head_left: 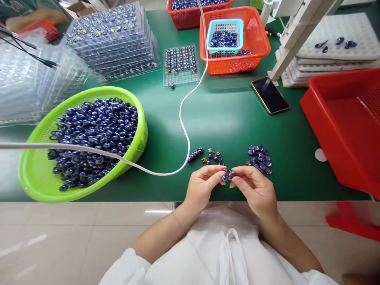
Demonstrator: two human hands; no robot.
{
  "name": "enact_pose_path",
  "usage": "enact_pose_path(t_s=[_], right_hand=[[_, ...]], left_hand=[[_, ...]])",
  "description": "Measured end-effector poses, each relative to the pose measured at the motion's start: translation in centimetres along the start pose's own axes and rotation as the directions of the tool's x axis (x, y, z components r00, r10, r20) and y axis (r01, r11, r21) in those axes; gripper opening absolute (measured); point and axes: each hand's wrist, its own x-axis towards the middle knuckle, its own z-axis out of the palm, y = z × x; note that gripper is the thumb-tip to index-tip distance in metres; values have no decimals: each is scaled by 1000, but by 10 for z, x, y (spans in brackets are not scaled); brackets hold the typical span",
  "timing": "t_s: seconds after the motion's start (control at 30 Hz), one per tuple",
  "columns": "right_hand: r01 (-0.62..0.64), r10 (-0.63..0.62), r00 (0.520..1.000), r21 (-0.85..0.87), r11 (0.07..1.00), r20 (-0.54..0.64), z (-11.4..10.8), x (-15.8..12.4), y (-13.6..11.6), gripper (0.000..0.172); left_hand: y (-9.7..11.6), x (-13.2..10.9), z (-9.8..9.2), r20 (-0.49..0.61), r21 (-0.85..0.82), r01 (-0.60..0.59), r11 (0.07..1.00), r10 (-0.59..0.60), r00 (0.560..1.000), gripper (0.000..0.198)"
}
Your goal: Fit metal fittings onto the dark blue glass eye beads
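My left hand [203, 185] and my right hand [254, 188] meet at the near edge of the green table [225, 118], fingertips pinched together. Between them they hold small dark blue glossy pieces [227, 175], one with a bit of metal on it. Just beyond the fingers lie a short stacked row of blue pieces [195, 154], a few pieces with metal fittings [213, 156], and a small pile of loose blue pieces [260, 159].
A lime green basket [35, 174] full of blue pieces sits at the left. A white cable [184, 122] crosses the table. Stacked clear trays [113, 39], a single filled tray [181, 65], orange baskets [255, 47], a phone [270, 95] and a red bin [347, 122] surround the work area.
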Motion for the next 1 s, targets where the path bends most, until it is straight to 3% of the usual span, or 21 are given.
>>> enact_pose_path(t_s=[0.1, 0.23, 0.37, 0.47, 0.6, 0.67, 0.77, 0.9, 1.0], right_hand=[[148, -144, 989, -161, 976, 36, 0, 0, 2, 36], [450, -427, 892, -397, 800, 150, 4, 1, 8, 59], [514, -465, 857, -430, 742, 221, 7, 0, 10, 69], [451, -414, 892, -350, 821, 180, 6, 0, 9, 61], [169, -158, 985, -188, 967, 72, 3, -1, 8, 37], [78, -72, 996, -112, 991, 55, 2, 0, 9, 28], [45, -39, 996, -61, 997, 84, 0, 3, 9, 21], [19, -15, 994, -43, 999, 110, -2, 6, 7, 17], [-28, 29, 993, -12, 1000, 114, -2, 6, 5, 18]], left_hand=[[4, 0, 2, -24, -49, 21, 999, -22, 999, 21], [9, -1, 9, -89, -112, 23, 993, -33, 996, 23], [11, 0, 12, -110, -147, 25, 989, -41, 993, 25], [9, 1, 9, -106, -109, 19, 994, -31, 994, 26], [5, 1, 2, -66, 4, -24, 1000, 24, 998, 21], [5, -1, 0, -46, 92, -57, 994, 62, 997, 18], [8, -5, -2, -25, 252, -154, 955, 165, 986, 13], [10, -7, -3, 84, 421, -374, 826, 375, 923, 10], [11, -6, -4, 170, 461, -490, 740, 468, 867, 13]])
